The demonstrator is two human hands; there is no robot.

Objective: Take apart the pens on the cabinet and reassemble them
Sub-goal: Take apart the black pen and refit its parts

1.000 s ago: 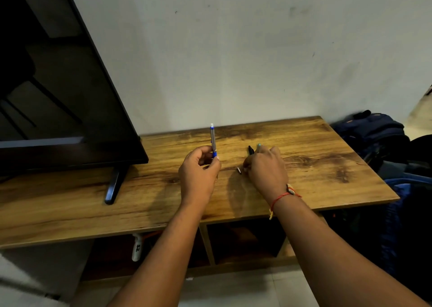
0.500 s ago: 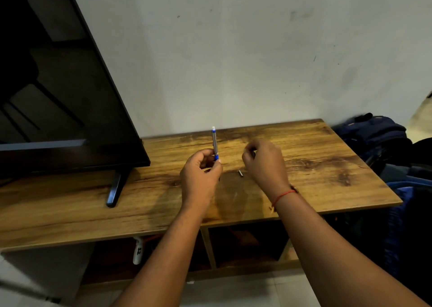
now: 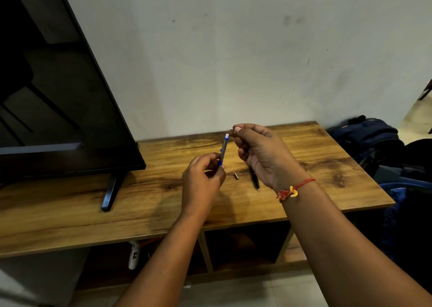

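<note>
A grey pen (image 3: 224,148) with a blue grip and a white top end stands nearly upright in my left hand (image 3: 201,180), which grips its lower end above the wooden cabinet (image 3: 327,166). My right hand (image 3: 261,154) is raised beside the pen's top, thumb and forefinger pinched together just right of the white end. Anything between those fingertips is too small to see. A black pen (image 3: 254,179) lies on the cabinet under my right hand. A small metal piece (image 3: 236,176) lies just left of it.
A large black television (image 3: 58,96) stands on the cabinet's left half, its foot (image 3: 109,193) near the front. Dark blue bags (image 3: 369,140) sit on the floor to the right. A white object (image 3: 133,255) hangs in the open shelf below.
My right hand has risen from the cabinet top, where it lay by the black pen, up to the top of the grey pen. The black pen is now uncovered. My left hand has barely moved.
</note>
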